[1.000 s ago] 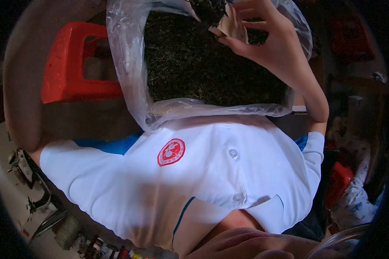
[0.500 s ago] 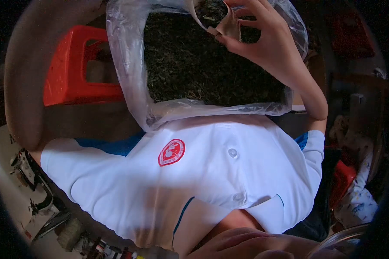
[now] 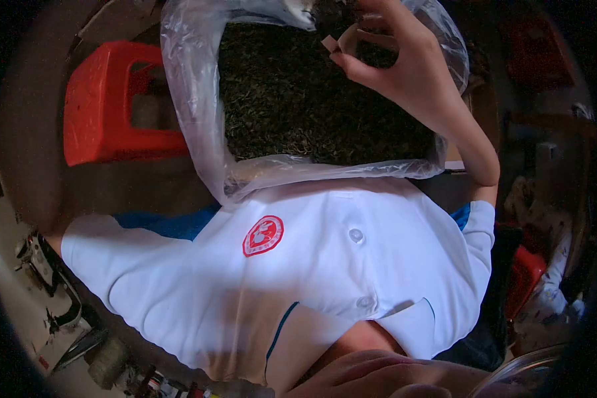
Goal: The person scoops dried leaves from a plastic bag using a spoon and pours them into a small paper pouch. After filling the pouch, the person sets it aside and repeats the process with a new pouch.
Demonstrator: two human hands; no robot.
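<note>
A clear plastic liner (image 3: 189, 79) surrounds a broad mass of dark dried leaves (image 3: 298, 99) in front of my body. Over its far right part, my right hand (image 3: 404, 63) curls its thumb and fingers round the edge of a pale pouch (image 3: 349, 41). Dark leaf material shows at the pouch's mouth, by the top edge of the view. A blurred whitish shape (image 3: 298, 10) lies just left of it, too unclear to name. My left hand is out of the frame; only the upper part of that arm shows dimly at the left.
Left of the liner stands a red plastic stool (image 3: 96, 106). Another red item (image 3: 525, 282) is at the lower right, beside a patterned cloth. Assorted small items lie at the lower left. A dark reddish object (image 3: 538, 53) sits at the upper right.
The left forearm, earlier plain along the left edge, has moved mostly out of sight. The pouch's mouth has shifted and its pale left rim has changed shape. My right hand keeps its grip.
</note>
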